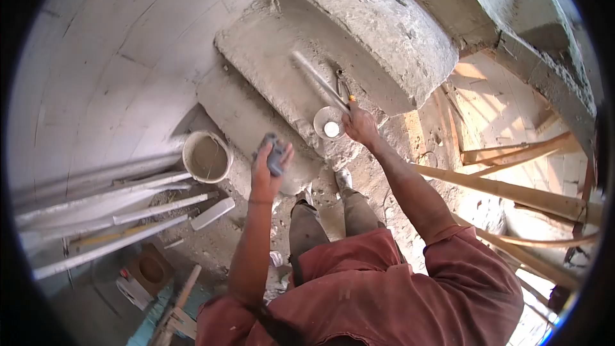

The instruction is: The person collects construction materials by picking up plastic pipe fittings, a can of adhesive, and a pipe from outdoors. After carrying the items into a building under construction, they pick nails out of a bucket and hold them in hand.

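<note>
My left hand point(266, 173) is closed round a dark grey object point(275, 157), blurred by motion, above the lowest concrete step. My right hand point(362, 125) grips the near end of a long pale rod point(317, 78), which slants up and left over the step. Beside that hand, a round clear dish point(324, 116) with a white round thing point(331, 129) in it stands on the step edge. Just beyond lies a tool with an orange part point(352, 97), next to a small metal piece point(340, 75).
Rough concrete steps point(256, 45) rise ahead to the right. A bucket point(207, 157) stands at the left by the wall, near long boards point(122, 202) and a white block point(213, 213). Wooden beams point(506, 189) cross at the right. My feet are on the rubble-strewn floor.
</note>
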`<state>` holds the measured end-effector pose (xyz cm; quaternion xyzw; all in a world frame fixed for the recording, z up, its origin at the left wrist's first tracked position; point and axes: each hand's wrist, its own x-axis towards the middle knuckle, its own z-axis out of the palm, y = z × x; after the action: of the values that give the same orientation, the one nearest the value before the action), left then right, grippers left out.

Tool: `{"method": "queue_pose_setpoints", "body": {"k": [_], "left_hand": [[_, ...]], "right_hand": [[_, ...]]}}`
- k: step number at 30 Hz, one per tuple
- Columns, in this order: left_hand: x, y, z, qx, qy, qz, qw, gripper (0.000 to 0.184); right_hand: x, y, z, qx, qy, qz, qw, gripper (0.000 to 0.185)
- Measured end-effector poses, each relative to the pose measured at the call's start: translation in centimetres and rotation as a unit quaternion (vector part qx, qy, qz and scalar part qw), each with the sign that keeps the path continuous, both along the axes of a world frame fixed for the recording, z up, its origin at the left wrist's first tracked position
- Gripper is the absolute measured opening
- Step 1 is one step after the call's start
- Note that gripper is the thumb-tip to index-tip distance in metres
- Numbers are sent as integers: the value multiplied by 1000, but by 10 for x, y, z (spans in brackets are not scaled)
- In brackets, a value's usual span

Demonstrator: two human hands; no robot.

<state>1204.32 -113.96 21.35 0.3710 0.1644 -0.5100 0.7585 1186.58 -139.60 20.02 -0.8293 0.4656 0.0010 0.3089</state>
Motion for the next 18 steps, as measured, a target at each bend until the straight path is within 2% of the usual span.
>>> {"method": "queue_pose_setpoints", "body": {"k": [1, 2, 3, 4, 7, 9, 11, 13, 15, 16, 18], "left_hand": [[20, -21, -5, -2, -1, -12, 1000, 29], [37, -42, -10, 16, -62, -49, 997, 26], [48, -62, -16, 33, -122, -84, 988, 25], [56, -80, -24, 30, -122, -93, 988, 25], [71, -126, -53, 87, -196, -149, 965, 28], [73, -149, -69, 130, -253, -207, 936, 32], [67, -164, -74, 164, -259, -229, 924, 32], [58, -173, -80, 197, -266, -254, 909, 33], [56, -180, -95, 217, -328, -290, 873, 42], [57, -183, -101, 215, -330, -304, 867, 42], [59, -186, -111, 165, -380, -344, 843, 57]], "right_hand": [[3, -6, -6, -3, -20, 26, 999, 32], [7, -13, -12, -4, -20, 14, 1000, 32], [10, -23, -18, -37, -58, 42, 997, 30], [11, -32, -22, -71, -96, 72, 990, 30], [28, -41, 3, -29, -54, 64, 996, 27], [28, -50, -22, -12, -64, 56, 996, 33], [20, -56, -50, -8, -90, 134, 987, 36], [2, -44, -65, 2, -98, 76, 992, 38], [-20, -12, -31, -75, -194, -80, 975, 38], [-30, 5, 4, 16, -112, -170, 979, 37], [-80, 46, -38, -26, -129, -262, 956, 36]]}}
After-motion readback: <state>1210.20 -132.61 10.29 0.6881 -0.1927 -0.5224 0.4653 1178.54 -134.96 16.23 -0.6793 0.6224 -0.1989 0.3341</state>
